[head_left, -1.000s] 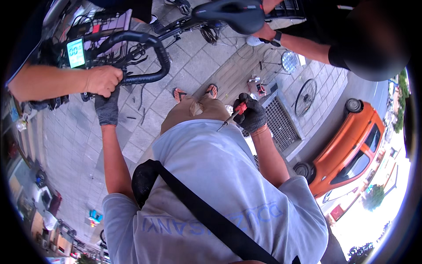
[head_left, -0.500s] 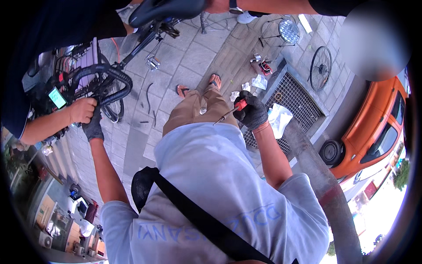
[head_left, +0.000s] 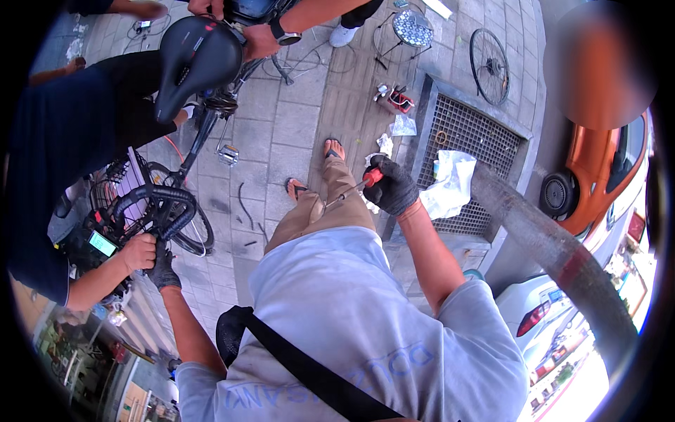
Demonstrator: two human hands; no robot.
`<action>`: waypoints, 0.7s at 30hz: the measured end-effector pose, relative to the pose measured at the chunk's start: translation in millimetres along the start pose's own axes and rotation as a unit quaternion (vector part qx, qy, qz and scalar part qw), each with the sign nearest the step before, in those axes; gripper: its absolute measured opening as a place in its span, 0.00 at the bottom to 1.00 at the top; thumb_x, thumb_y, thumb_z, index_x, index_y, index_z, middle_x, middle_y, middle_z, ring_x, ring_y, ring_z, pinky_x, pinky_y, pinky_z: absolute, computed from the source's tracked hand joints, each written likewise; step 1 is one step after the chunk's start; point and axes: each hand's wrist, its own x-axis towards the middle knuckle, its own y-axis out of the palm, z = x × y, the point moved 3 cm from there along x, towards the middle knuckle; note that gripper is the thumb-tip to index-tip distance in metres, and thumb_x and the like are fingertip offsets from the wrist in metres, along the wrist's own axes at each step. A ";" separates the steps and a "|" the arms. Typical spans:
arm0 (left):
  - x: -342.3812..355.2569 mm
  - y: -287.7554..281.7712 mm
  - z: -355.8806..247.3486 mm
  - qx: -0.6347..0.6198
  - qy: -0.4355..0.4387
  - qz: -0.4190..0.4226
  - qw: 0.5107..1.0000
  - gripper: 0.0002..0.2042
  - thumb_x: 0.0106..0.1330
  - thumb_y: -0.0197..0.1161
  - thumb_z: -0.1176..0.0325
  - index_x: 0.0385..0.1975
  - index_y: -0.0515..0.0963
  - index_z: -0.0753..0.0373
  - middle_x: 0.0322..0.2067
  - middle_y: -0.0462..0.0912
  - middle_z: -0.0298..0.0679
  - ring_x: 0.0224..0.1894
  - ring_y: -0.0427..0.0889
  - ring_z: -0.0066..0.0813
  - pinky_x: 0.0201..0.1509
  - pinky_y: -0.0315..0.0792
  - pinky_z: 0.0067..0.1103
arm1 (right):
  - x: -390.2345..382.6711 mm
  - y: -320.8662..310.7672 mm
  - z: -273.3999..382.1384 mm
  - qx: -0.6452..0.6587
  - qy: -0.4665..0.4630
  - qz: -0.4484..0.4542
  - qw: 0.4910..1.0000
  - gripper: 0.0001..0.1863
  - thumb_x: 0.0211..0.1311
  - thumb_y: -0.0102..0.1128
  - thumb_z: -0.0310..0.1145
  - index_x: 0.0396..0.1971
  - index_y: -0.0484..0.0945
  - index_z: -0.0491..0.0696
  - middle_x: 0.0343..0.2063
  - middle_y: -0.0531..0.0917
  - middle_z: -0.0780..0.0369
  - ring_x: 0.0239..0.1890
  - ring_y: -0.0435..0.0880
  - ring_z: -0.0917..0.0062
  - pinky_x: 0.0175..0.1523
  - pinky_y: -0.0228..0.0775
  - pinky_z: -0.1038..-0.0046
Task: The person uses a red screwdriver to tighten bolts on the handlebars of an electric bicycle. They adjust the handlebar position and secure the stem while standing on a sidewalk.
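Stone pavers (head_left: 295, 119); right hand (head_left: 392, 186) clasps slender screwdriver (head_left: 372, 178); left hand (head_left: 164, 271) at handlebar (head_left: 190, 206), fingers unclear.

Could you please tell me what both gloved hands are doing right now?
Left hand: at the handlebar; whether closed cannot be told.
Right hand: closed around a red-handled screwdriver.

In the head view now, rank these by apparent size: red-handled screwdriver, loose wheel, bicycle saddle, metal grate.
1. metal grate
2. bicycle saddle, helped by being nearer the camera
3. loose wheel
4. red-handled screwdriver
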 end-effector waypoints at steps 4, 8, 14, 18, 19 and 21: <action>-2.8 3.5 14.7 -0.221 -0.139 -0.003 0.965 0.16 0.60 0.73 0.78 0.48 0.83 0.58 0.39 0.83 0.27 0.32 0.78 0.18 0.26 0.72 0.18 | -3.5 -6.1 -21.5 0.006 -0.049 0.011 0.999 0.14 0.67 0.61 0.39 0.47 0.79 0.48 0.34 0.84 0.57 0.23 0.79 0.70 0.30 0.72 0.67; 8.2 0.1 33.1 -0.075 -0.044 0.003 0.996 0.17 0.61 0.71 0.76 0.51 0.80 0.58 0.45 0.81 0.30 0.41 0.78 0.22 0.35 0.72 0.19 | -6.9 -3.6 -41.4 0.005 -0.054 0.032 0.998 0.14 0.67 0.60 0.39 0.48 0.80 0.48 0.35 0.85 0.56 0.23 0.78 0.69 0.31 0.71 0.66; 28.3 -8.1 66.0 -0.085 -0.057 -0.017 0.995 0.14 0.60 0.71 0.79 0.45 0.84 0.57 0.37 0.85 0.32 0.30 0.81 0.23 0.28 0.77 0.20 | -15.9 6.2 -77.2 0.046 -0.011 0.043 0.998 0.12 0.68 0.59 0.38 0.46 0.80 0.50 0.34 0.85 0.56 0.21 0.77 0.68 0.29 0.70 0.66; 38.9 -6.2 45.5 0.223 0.111 0.109 0.962 0.19 0.71 0.60 0.62 0.59 0.76 0.60 0.58 0.77 0.35 0.60 0.73 0.28 0.62 0.69 0.23 | -21.9 2.8 -101.1 0.038 -0.013 0.062 0.997 0.11 0.69 0.58 0.39 0.45 0.80 0.50 0.33 0.85 0.55 0.20 0.77 0.67 0.28 0.70 0.66; 37.4 -5.7 38.6 0.157 0.095 0.094 0.979 0.18 0.70 0.61 0.63 0.57 0.77 0.60 0.55 0.78 0.35 0.56 0.74 0.27 0.57 0.70 0.23 | -23.8 -0.1 -107.2 0.043 -0.007 0.059 0.997 0.11 0.69 0.58 0.39 0.45 0.80 0.51 0.33 0.85 0.55 0.20 0.77 0.67 0.28 0.70 0.67; 29.8 -1.4 22.5 0.020 0.061 0.065 0.996 0.15 0.69 0.65 0.66 0.54 0.79 0.61 0.49 0.80 0.35 0.47 0.77 0.26 0.46 0.73 0.21 | -27.8 -5.2 -118.4 0.016 -0.002 0.079 0.997 0.13 0.66 0.62 0.39 0.46 0.76 0.51 0.35 0.82 0.61 0.27 0.83 0.68 0.27 0.74 0.67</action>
